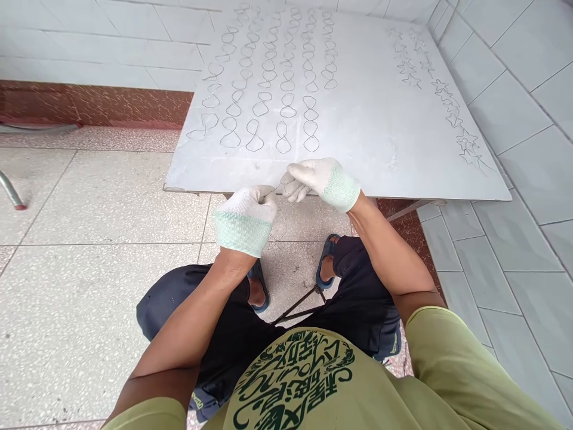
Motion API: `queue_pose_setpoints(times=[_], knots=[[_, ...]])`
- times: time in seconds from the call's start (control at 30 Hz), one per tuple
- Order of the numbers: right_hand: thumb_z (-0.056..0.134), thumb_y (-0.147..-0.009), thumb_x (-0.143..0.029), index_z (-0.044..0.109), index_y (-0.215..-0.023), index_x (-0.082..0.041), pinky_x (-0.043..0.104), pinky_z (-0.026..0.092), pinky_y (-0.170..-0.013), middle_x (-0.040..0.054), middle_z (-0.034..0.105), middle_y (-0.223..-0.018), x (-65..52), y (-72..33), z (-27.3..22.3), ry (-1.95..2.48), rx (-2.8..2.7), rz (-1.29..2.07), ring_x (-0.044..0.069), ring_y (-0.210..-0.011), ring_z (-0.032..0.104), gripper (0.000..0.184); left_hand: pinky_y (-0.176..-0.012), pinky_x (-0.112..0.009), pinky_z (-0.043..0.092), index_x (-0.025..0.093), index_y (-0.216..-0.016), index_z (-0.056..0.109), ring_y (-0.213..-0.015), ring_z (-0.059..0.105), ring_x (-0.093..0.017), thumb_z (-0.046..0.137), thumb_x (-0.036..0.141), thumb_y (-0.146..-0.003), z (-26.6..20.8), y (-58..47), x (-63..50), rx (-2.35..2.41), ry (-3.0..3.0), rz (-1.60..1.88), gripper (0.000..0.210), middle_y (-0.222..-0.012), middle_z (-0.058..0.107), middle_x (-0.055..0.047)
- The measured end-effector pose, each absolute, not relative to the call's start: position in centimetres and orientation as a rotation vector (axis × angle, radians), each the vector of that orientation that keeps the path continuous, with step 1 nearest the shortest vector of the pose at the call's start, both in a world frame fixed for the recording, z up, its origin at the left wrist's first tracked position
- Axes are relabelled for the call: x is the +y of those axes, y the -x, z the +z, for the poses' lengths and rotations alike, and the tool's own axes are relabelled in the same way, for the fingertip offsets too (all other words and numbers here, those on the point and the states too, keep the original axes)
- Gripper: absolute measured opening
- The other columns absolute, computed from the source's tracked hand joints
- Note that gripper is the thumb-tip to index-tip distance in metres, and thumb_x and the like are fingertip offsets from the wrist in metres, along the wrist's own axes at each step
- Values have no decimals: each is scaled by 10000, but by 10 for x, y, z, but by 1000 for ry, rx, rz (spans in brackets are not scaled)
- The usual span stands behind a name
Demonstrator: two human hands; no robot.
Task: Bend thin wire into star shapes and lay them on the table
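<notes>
White work gloves with mint-green cuffs cover both hands at the near edge of the board. A thin wire spans the small gap between my hands, and a loop of it hangs below the board edge beside my left glove. My left hand is closed, pinching the wire between thumb and forefinger. Close to it on the right, my right hand has its thumb pressed toward curled fingers, with the wire at their tips. Rows of figure-eight wire shapes lie on the board beyond.
The large white board reaches back to the tiled wall. Star-shaped wire pieces run along its right side. A metal leg with a red foot stands on the speckled floor at left.
</notes>
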State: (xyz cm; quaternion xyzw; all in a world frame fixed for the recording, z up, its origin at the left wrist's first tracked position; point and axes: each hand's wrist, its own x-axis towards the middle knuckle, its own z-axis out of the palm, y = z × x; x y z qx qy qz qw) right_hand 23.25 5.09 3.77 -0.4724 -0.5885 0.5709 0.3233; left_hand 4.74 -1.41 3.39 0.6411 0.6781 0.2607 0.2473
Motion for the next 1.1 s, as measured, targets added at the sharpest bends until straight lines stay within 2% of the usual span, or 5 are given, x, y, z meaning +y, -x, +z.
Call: queue_pose_setpoints(times=[0.17,0.33,0.53,0.83,1.1], knots=[[815,-998,-306,828,-746,-206,265,641,-740,40,851,-794,43,-232,44,1296,-1836,1294,155,-759,782,271,-692,-373,346,244,-702,620,-722,607,-230,537,190,-1034,33,-50,-16,1902,-1828,680,346,-613,609,-25],[758,-994,-237,784,-692,-203,248,601,-691,23,811,-725,43,-231,44,1301,-1809,1274,135,-689,739,305,-695,-375,361,235,-772,727,-716,598,-227,549,182,-1041,33,-50,-17,1863,-1876,627,326,-665,660,-35],[742,-963,-128,762,-696,-197,205,563,-622,2,779,-677,44,-233,39,1258,-1749,1358,116,-647,722,277,-668,-377,325,230,-815,769,-665,528,-215,575,196,-1055,34,-49,-16,1834,-2084,517,311,-607,561,-12],[766,-943,-167,784,-756,-199,243,595,-681,0,802,-728,47,-243,33,1122,-1817,1379,139,-704,755,190,-649,-358,325,235,-700,519,-674,600,-199,504,156,-1005,46,-38,-5,1590,-2196,309,315,-715,708,-34],[780,-951,-183,801,-758,-199,248,552,-687,-10,800,-712,50,-243,30,1106,-1928,1326,135,-707,745,195,-732,-366,413,242,-708,576,-763,654,-221,498,145,-976,48,-23,6,1379,-2290,228,295,-805,775,-50]])
